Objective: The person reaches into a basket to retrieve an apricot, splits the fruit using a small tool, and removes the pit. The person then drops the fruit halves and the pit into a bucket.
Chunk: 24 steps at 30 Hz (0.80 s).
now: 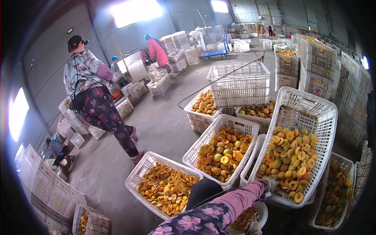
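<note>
A large white crate (327, 117) of halved orange and green fruit leans at a tilt on the right. At its lower left rim is my left hand (269, 185), gloved, below a pink sleeve; its fingers are too small and blurred to make out. My right hand (254, 226), also gloved, shows only in part at the bottom edge, over a white tub (263, 211) with fruit pieces in it. Whether it holds anything is unclear. Left of the tub, a crate of fruit halves (225, 150) stands behind a crate of thinner, darker orange pieces (166, 186).
A person (94, 90) in a black cap walks at the left. Farther back, a person in pink (157, 51) stands by crates. An empty-looking crate (239, 84) sits on fruit crates, with a long thin rod across it. Stacked crates (317, 62) line the right.
</note>
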Motion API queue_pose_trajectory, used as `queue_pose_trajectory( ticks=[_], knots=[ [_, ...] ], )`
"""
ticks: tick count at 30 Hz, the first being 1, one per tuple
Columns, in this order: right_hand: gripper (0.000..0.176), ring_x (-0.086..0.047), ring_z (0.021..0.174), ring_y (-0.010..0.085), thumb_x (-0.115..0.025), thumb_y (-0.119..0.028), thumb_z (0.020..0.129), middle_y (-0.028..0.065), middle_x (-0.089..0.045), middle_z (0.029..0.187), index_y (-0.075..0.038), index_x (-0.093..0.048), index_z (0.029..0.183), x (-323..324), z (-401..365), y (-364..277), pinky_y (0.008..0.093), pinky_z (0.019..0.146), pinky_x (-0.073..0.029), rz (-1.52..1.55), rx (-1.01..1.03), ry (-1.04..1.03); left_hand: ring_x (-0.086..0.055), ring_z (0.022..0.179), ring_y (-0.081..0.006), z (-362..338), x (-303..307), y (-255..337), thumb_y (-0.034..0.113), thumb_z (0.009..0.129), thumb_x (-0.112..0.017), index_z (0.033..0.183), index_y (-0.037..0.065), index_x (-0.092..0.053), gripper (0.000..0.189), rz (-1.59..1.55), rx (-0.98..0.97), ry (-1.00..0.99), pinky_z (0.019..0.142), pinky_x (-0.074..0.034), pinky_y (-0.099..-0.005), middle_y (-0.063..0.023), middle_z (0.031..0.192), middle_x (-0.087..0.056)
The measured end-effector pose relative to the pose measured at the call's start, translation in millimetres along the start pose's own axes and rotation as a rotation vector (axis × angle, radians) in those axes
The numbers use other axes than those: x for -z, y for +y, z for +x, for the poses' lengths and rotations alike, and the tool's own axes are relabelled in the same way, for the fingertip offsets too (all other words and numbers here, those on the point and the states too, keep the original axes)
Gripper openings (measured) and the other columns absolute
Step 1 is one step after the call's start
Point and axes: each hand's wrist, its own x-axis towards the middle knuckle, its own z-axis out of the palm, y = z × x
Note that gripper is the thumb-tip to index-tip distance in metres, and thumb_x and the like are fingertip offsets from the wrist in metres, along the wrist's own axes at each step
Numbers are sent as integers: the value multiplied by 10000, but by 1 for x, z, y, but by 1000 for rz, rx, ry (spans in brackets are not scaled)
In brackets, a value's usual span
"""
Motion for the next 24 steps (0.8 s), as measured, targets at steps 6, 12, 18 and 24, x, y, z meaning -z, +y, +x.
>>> queue_pose_trajectory(
  ticks=[6,12,18,24],
  knots=[
    [185,-379,360,138,-564,-309,865,-10,-401,530,-161,-454,843,-10,8,-2,304,307,-316,40,-9,-24,-333,1295,-313,0,33,15,313,816,-510,1308,212,-443,507,-30,327,-320,981,-299,-547,-66,1369,-418],
    [190,-391,364,138,-571,-308,863,-10,-401,531,-161,-453,837,-18,12,7,305,305,-320,75,53,-98,-543,1110,-280,-6,25,-7,342,776,-527,1189,113,-574,475,-30,318,-304,931,-401,-472,-121,1196,-572],
    [178,-420,341,143,-581,-312,860,-13,-457,481,-170,-482,819,-27,-10,2,306,300,-346,-33,166,-133,-544,1087,-327,-35,31,-18,240,800,-502,1204,105,-534,427,-74,265,-91,911,-435,-407,-163,1160,-576],
    [343,-498,742,141,-519,-302,905,48,-584,879,-3,-551,1070,-31,-36,-26,283,676,-424,-304,595,-9,-618,880,-323,-55,26,-13,236,824,-499,954,50,-567,237,-435,194,124,720,-480,-414,-192,898,-634]
  ],
)
